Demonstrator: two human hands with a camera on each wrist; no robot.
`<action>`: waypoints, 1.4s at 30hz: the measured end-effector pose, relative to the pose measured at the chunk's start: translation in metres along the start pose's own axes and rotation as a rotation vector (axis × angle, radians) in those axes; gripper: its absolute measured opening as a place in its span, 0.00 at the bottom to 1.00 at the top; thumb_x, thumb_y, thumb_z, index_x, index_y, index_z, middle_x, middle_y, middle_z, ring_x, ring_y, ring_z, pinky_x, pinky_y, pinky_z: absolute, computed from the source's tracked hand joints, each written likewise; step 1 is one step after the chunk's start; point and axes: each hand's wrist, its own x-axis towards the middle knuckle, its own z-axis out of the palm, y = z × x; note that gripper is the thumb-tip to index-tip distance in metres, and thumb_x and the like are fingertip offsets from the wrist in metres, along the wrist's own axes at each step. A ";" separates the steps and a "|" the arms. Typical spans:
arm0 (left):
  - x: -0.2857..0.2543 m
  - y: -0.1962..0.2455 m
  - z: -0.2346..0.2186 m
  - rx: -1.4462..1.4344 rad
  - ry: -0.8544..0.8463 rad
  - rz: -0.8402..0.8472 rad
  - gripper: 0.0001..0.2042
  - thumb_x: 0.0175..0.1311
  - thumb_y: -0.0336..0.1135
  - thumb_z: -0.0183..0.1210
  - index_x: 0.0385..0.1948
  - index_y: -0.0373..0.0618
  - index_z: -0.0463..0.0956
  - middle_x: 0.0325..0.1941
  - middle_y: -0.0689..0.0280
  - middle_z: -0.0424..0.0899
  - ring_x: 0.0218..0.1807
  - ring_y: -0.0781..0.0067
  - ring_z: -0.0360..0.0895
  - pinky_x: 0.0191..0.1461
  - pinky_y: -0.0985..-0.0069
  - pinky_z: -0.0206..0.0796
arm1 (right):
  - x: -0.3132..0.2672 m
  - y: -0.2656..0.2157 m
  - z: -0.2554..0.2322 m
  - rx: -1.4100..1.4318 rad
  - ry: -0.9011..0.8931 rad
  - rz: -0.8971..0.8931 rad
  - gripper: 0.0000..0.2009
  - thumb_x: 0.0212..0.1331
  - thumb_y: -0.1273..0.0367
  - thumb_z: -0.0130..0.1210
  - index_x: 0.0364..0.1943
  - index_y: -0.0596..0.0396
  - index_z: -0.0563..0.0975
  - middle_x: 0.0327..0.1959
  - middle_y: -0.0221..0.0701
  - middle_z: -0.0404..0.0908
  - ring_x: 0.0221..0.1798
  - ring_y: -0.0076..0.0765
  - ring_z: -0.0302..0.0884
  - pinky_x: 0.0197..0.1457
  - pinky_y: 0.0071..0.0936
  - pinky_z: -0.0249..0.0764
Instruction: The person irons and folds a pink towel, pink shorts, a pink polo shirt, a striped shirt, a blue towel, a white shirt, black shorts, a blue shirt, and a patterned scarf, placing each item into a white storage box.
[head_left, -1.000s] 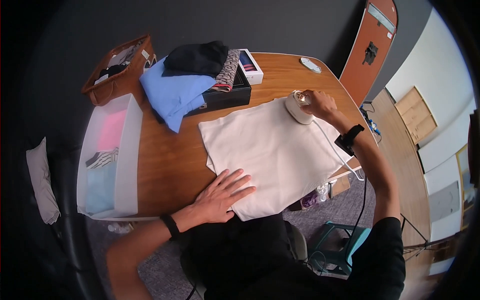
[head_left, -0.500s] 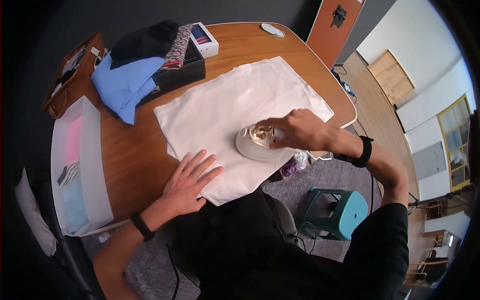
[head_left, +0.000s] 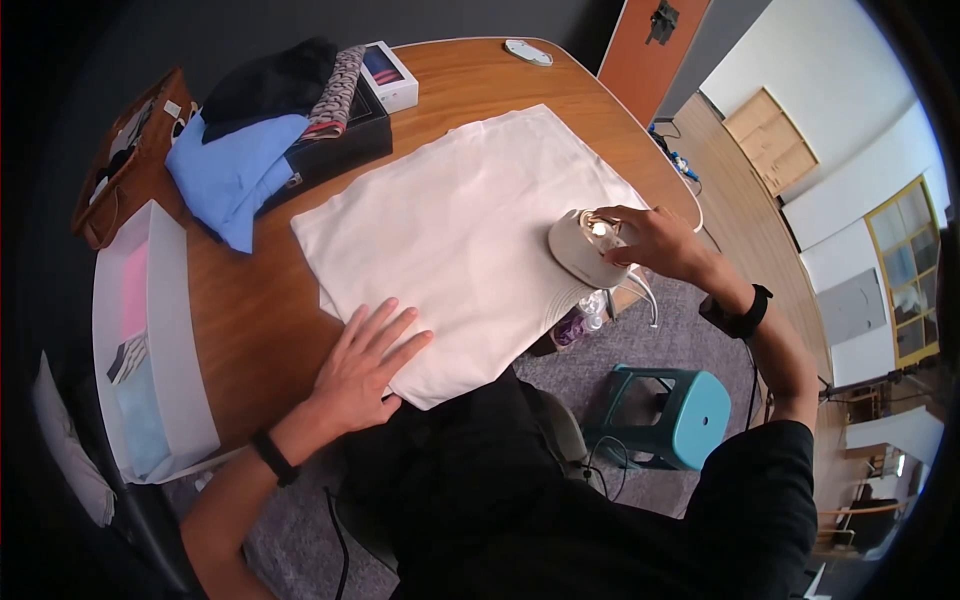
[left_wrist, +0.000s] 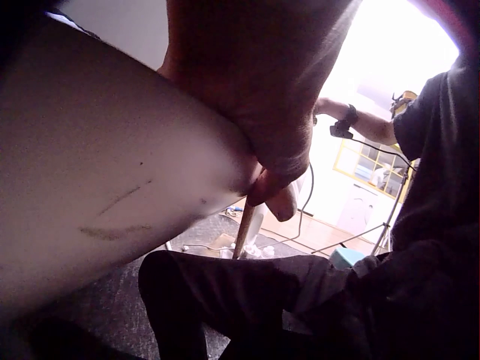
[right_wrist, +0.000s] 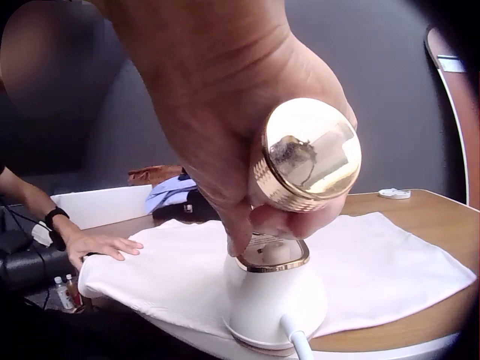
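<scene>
A white garment [head_left: 450,200] lies spread on the wooden table. Its near left corner is under the left hand [head_left: 360,365], which rests flat with fingers spread. The right hand [head_left: 660,245] grips a small white and gold iron [head_left: 580,248] near the garment's right edge. In the right wrist view the fingers of the right hand [right_wrist: 247,142] curl round the handle of the iron [right_wrist: 274,300], which stands on the cloth with its cord at the near side. The left wrist view shows the left hand [left_wrist: 255,97] dark and close up at the table edge.
At the left stand a white bin [head_left: 190,350] with folded clothes and a brown basket [head_left: 125,170]. A black box [head_left: 350,145] carries a blue garment [head_left: 230,170] and dark cloth. A small white box [head_left: 392,80] sits behind. A teal stool [head_left: 690,420] is on the floor.
The iron went from the garment's far right part to its near middle, then a little right to the near right edge, with the right hand gripping it. The left hand stays on the cloth; the view has shifted.
</scene>
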 end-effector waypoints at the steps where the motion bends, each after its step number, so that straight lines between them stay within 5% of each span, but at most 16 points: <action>1: 0.000 0.000 0.000 -0.003 0.000 -0.001 0.45 0.46 0.31 0.69 0.75 0.57 0.66 0.83 0.60 0.57 0.86 0.53 0.45 0.87 0.47 0.36 | 0.000 0.005 -0.002 0.020 -0.005 0.039 0.31 0.54 0.59 0.71 0.65 0.45 0.79 0.45 0.46 0.88 0.47 0.54 0.87 0.56 0.44 0.79; 7: -0.002 -0.001 0.003 0.012 0.010 0.005 0.45 0.46 0.31 0.70 0.75 0.57 0.65 0.83 0.60 0.56 0.86 0.53 0.45 0.87 0.47 0.36 | 0.001 0.023 -0.031 0.042 -0.104 0.389 0.30 0.54 0.58 0.72 0.63 0.51 0.80 0.42 0.43 0.89 0.34 0.40 0.88 0.35 0.34 0.84; 8: -0.002 -0.001 0.003 0.010 0.012 0.007 0.45 0.46 0.31 0.70 0.75 0.57 0.65 0.83 0.60 0.56 0.86 0.53 0.45 0.87 0.47 0.36 | 0.002 0.040 -0.026 0.063 -0.045 0.301 0.30 0.54 0.57 0.73 0.62 0.51 0.80 0.39 0.39 0.89 0.28 0.33 0.86 0.26 0.29 0.81; 12: -0.002 -0.001 0.001 0.003 0.010 0.008 0.46 0.46 0.31 0.70 0.75 0.57 0.65 0.83 0.60 0.56 0.86 0.53 0.45 0.87 0.48 0.36 | -0.004 0.067 -0.027 0.117 -0.098 0.354 0.30 0.52 0.60 0.75 0.61 0.52 0.81 0.38 0.36 0.88 0.27 0.33 0.84 0.28 0.30 0.81; 15: -0.003 -0.001 0.001 0.008 0.016 0.018 0.46 0.46 0.31 0.70 0.75 0.57 0.65 0.83 0.60 0.56 0.86 0.53 0.45 0.87 0.48 0.36 | -0.008 0.110 -0.019 0.165 -0.067 0.252 0.29 0.52 0.62 0.75 0.61 0.52 0.81 0.36 0.35 0.88 0.25 0.32 0.82 0.28 0.28 0.80; 16: -0.004 -0.002 0.002 0.010 0.017 0.018 0.46 0.46 0.31 0.70 0.75 0.57 0.65 0.83 0.60 0.56 0.86 0.53 0.45 0.87 0.48 0.37 | -0.007 0.111 -0.017 0.138 0.020 0.066 0.28 0.50 0.62 0.75 0.58 0.53 0.82 0.36 0.35 0.88 0.27 0.29 0.82 0.27 0.27 0.78; 19: -0.004 -0.002 0.003 0.013 0.017 0.023 0.46 0.46 0.32 0.71 0.76 0.57 0.64 0.83 0.60 0.56 0.86 0.53 0.45 0.87 0.47 0.37 | -0.017 0.113 -0.041 0.059 -0.169 0.472 0.26 0.49 0.61 0.75 0.55 0.53 0.84 0.38 0.36 0.87 0.34 0.30 0.84 0.31 0.28 0.79; 20: -0.004 -0.002 0.003 0.015 0.016 0.024 0.46 0.46 0.32 0.71 0.76 0.57 0.64 0.83 0.60 0.56 0.86 0.52 0.45 0.87 0.47 0.37 | -0.020 0.120 -0.041 0.025 -0.130 0.493 0.27 0.49 0.60 0.75 0.54 0.53 0.84 0.35 0.34 0.90 0.29 0.34 0.85 0.37 0.33 0.81; 24: -0.003 0.001 -0.001 0.016 0.004 0.022 0.46 0.46 0.32 0.71 0.75 0.56 0.64 0.83 0.58 0.57 0.85 0.51 0.45 0.86 0.47 0.37 | -0.028 0.149 -0.035 -0.230 0.125 0.433 0.27 0.49 0.58 0.74 0.55 0.48 0.84 0.40 0.37 0.90 0.37 0.41 0.88 0.43 0.38 0.82; 29: 0.000 0.001 0.000 0.047 -0.010 0.035 0.46 0.46 0.32 0.72 0.75 0.55 0.65 0.83 0.57 0.57 0.85 0.49 0.46 0.86 0.46 0.37 | -0.027 0.103 -0.030 -0.154 0.280 0.385 0.27 0.51 0.54 0.73 0.57 0.43 0.84 0.47 0.40 0.89 0.51 0.49 0.86 0.53 0.44 0.80; 33: 0.001 0.001 0.000 0.057 -0.017 0.039 0.45 0.46 0.33 0.71 0.74 0.54 0.65 0.83 0.56 0.57 0.85 0.47 0.47 0.86 0.45 0.38 | -0.013 0.053 -0.018 -0.130 0.294 0.294 0.27 0.51 0.54 0.72 0.57 0.44 0.83 0.48 0.39 0.89 0.50 0.50 0.87 0.53 0.42 0.81; 38: 0.003 0.004 -0.002 0.086 -0.025 0.038 0.45 0.45 0.34 0.71 0.75 0.55 0.65 0.82 0.56 0.59 0.84 0.47 0.49 0.85 0.44 0.41 | 0.006 0.070 -0.003 -0.128 0.250 0.276 0.26 0.51 0.55 0.73 0.56 0.45 0.84 0.46 0.39 0.89 0.51 0.51 0.87 0.53 0.43 0.80; 42: 0.003 0.003 -0.001 0.095 -0.019 0.040 0.45 0.45 0.34 0.71 0.74 0.55 0.66 0.81 0.56 0.60 0.84 0.46 0.50 0.84 0.44 0.42 | 0.009 0.106 -0.011 -0.067 0.249 0.452 0.27 0.50 0.53 0.73 0.55 0.45 0.84 0.46 0.40 0.89 0.52 0.50 0.87 0.54 0.46 0.80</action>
